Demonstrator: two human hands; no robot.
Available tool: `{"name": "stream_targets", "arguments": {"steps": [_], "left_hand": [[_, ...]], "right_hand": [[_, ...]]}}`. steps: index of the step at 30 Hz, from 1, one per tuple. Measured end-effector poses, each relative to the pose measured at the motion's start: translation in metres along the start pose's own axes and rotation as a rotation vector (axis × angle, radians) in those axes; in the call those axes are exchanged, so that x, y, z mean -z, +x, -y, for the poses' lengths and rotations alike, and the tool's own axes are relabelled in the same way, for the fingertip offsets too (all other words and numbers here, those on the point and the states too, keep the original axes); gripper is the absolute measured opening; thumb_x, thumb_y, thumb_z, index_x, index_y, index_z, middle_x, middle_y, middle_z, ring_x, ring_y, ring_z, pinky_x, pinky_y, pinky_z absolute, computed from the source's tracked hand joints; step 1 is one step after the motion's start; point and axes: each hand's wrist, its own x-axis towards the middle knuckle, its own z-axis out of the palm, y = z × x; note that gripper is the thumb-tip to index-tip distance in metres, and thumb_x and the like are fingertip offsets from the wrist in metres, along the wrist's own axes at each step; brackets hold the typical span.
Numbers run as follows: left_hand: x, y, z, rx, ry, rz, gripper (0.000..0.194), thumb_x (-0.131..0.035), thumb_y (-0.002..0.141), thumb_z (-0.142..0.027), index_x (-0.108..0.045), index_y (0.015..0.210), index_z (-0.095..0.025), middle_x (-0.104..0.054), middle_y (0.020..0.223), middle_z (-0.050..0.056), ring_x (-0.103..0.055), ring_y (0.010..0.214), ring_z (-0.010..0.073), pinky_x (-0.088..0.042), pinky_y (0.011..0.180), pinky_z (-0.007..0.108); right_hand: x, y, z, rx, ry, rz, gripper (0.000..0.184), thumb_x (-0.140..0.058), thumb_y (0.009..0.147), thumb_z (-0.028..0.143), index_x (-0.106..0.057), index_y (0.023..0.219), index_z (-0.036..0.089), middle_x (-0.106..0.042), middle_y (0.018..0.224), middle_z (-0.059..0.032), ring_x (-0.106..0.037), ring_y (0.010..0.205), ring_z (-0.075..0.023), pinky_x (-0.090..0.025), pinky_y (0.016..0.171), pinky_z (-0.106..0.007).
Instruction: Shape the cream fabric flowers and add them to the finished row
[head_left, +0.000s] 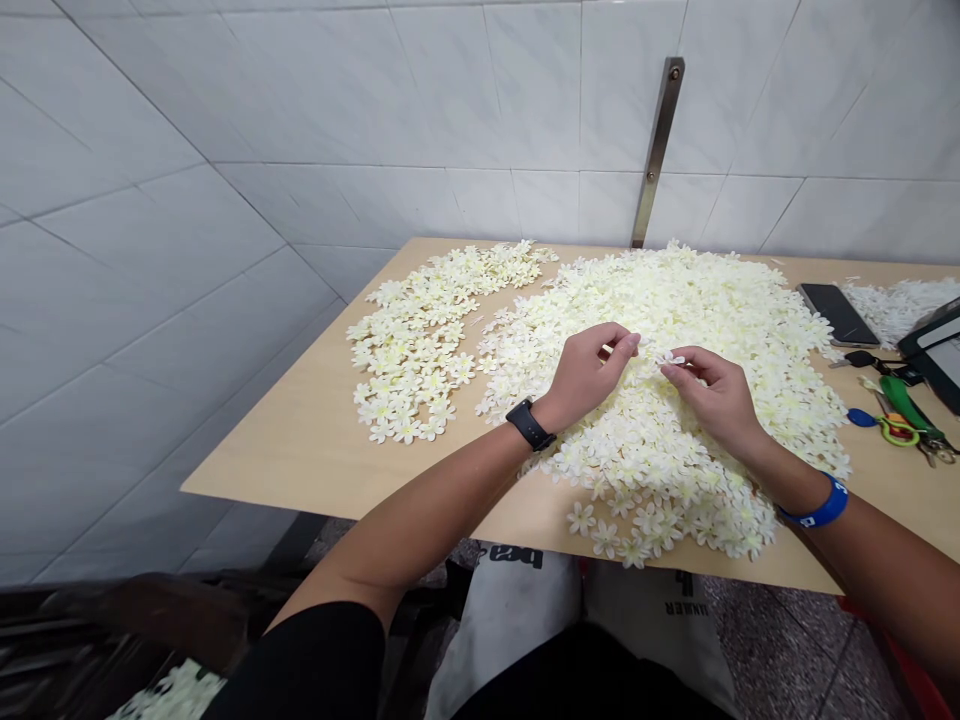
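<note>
The left hand [581, 378] and right hand [712, 398] hover over a big heap of cream fabric blossoms [675, 455] on a wooden table [300, 480]. Both sets of fingertips [665, 371] are drawn together, seemingly on a small white blossom [671, 358], though I can't be sure from here. A careless forearm could sweep blossoms off the near edge or into the smaller pile [412, 345].

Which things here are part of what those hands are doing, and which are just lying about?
In use: left hand; right hand, pinching a small cream artificial flower; large heap of cream artificial flowers; smaller spread of cream artificial flowers.

Lying about: black smartphone; blue-and-green plastic key fobs.
</note>
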Motion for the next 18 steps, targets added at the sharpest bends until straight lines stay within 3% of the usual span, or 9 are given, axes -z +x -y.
{"name": "stream_targets", "arguments": {"steps": [4,8,13,18], "left_hand": [[-0.0038,0.0013,0.0052,0.14,-0.237,0.006,0.023,-0.066,0.093,-0.04,-0.066,0.088,-0.018,-0.071,0.089,0.004,-0.066,0.081,0.0129,-0.054,0.072,0.025],[-0.0048,0.0014,0.004,0.203,-0.361,0.024,0.018,-0.068,0.09,-0.034,-0.062,0.09,-0.017,-0.07,0.089,0.004,-0.068,0.081,0.0126,-0.054,0.073,0.025],[-0.0021,0.0002,-0.002,0.201,-0.223,0.115,0.007,-0.057,0.089,-0.019,-0.055,0.082,-0.018,-0.063,0.073,-0.001,-0.057,0.066,0.0102,-0.044,0.064,0.025],[-0.0007,-0.0006,-0.0027,0.158,-0.103,0.133,0.026,-0.046,0.089,-0.016,-0.045,0.064,-0.018,-0.051,0.061,-0.002,-0.045,0.059,0.01,-0.033,0.06,0.027]], "right_hand": [[0.0,0.0002,0.0,0.014,-0.002,-0.018,0.012,-0.074,0.083,0.034,-0.075,0.087,0.022,-0.075,0.085,-0.0028,-0.067,0.079,-0.018,-0.053,0.072,-0.03],[-0.0005,-0.0002,-0.0002,0.023,-0.003,-0.031,0.011,-0.073,0.082,0.031,-0.076,0.088,0.022,-0.077,0.087,-0.0034,-0.071,0.08,-0.0197,-0.056,0.074,-0.032],[-0.0001,-0.0011,-0.0046,0.04,-0.009,-0.012,0.012,-0.073,0.084,0.03,-0.077,0.093,0.023,-0.079,0.089,-0.0035,-0.074,0.08,-0.0202,-0.059,0.074,-0.033],[-0.0005,-0.0018,-0.0083,0.066,-0.004,0.008,0.014,-0.072,0.086,0.031,-0.077,0.096,0.022,-0.079,0.088,-0.0038,-0.077,0.08,-0.021,-0.06,0.073,-0.033]]}}
